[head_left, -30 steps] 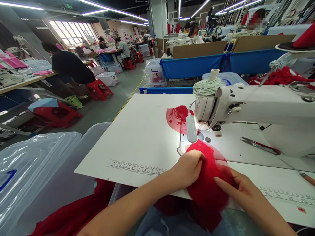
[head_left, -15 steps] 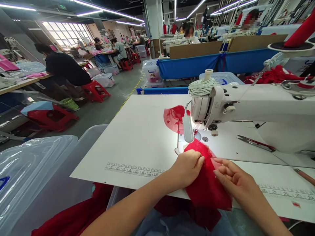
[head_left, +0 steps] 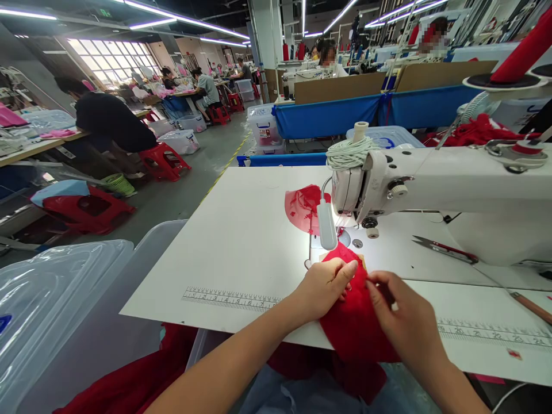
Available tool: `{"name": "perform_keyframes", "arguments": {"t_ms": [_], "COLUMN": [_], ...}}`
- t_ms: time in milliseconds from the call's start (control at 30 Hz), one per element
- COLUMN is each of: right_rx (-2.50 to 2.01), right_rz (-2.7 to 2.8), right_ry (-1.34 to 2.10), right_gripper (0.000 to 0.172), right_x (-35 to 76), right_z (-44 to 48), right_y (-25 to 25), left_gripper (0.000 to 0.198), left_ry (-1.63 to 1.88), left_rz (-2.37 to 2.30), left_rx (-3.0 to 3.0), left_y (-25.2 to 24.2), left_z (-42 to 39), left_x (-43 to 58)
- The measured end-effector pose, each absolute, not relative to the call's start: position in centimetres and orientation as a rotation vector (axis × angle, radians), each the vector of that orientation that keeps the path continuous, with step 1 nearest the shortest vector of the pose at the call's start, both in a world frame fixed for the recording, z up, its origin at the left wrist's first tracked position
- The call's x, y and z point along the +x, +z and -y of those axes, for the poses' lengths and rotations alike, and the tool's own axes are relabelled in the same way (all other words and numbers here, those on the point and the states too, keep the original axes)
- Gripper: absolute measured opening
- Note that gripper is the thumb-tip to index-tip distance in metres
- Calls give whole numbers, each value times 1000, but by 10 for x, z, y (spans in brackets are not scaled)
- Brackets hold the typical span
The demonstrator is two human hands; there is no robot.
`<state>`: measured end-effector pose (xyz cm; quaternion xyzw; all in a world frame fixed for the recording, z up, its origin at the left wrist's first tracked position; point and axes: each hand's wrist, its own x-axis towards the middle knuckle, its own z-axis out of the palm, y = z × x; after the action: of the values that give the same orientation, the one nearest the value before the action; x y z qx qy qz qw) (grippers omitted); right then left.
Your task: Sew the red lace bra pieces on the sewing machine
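Note:
A piece of red fabric (head_left: 357, 322) runs from beside the needle area of the white sewing machine (head_left: 440, 178) down over the table's front edge. My left hand (head_left: 325, 287) is closed on the fabric's left part, thumb on top. At the fabric's right edge, my right hand (head_left: 403, 307) pinches it between thumb and forefinger. A sheer red fabric piece with darker red spots (head_left: 302, 210) lies on the table behind the machine's needle. Thread snips (head_left: 446, 250) rest on the machine bed to the right.
The white table (head_left: 224, 247) carries a printed ruler (head_left: 228, 299) along its front. Clear plastic bins (head_left: 73, 287) stand at the left, near more red cloth (head_left: 129, 374). A wooden-handled tool (head_left: 530, 307) lies at right. A red thread cone (head_left: 521, 52) stands above the machine. Another person (head_left: 112, 121) sits far left.
My right hand has moved left and turned more palm-down, now gripping the fabric's edge closer to my left hand. The sheer flap that showed there is no longer visible.

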<state>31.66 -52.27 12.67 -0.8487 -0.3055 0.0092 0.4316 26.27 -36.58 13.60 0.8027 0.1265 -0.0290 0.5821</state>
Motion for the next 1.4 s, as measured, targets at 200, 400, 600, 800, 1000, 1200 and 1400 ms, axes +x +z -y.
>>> {"name": "perform_keyframes", "arguments": {"t_ms": [200, 400, 600, 800, 1000, 1200, 1400], "right_rx": [-2155, -2374, -1919, -1684, -1723, -1806, -1982], "right_rz": [637, 864, 513, 323, 253, 847, 1139], "right_ry": [231, 105, 492, 512, 43, 191, 117], "right_gripper": [37, 37, 39, 43, 29, 18, 32], "right_x": [325, 346, 341, 360, 359, 333, 356], "right_z": [527, 516, 504, 507, 518, 504, 499], "right_y": [129, 126, 123, 127, 130, 131, 111], "left_gripper": [30, 25, 24, 7, 27, 20, 11], "left_ry": [110, 115, 116, 119, 144, 82, 3], "left_rz": [-402, -435, -451, -403, -270, -273, -379], "left_rx": [2011, 1995, 2032, 2043, 1987, 1759, 1693], "left_y": [133, 131, 126, 125, 130, 130, 134], "left_z": [362, 360, 358, 359, 362, 370, 368], "left_x": [266, 264, 263, 262, 261, 265, 262]}}
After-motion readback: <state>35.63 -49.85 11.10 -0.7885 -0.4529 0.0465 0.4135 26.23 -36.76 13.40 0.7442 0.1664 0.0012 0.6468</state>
